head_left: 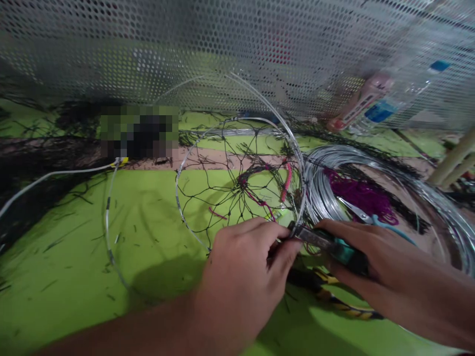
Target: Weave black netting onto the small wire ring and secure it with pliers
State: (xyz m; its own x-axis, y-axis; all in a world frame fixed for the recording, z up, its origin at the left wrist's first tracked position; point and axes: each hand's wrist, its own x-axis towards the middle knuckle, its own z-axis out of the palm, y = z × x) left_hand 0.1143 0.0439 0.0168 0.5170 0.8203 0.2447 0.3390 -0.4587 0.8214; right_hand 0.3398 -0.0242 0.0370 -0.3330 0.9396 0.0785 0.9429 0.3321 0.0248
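No readable wording, brand or number appears in view. At two o'clock, a pink-toned bottle [382, 81] bears a pale label [360, 105] with dark and reddish markings, too blurred to make out. Just beside it, also toward two o'clock, a clear plastic bottle [410, 88] with a blue cap [440, 66] carries a blue label [380, 110] with whitish patches, its print likewise illegible.
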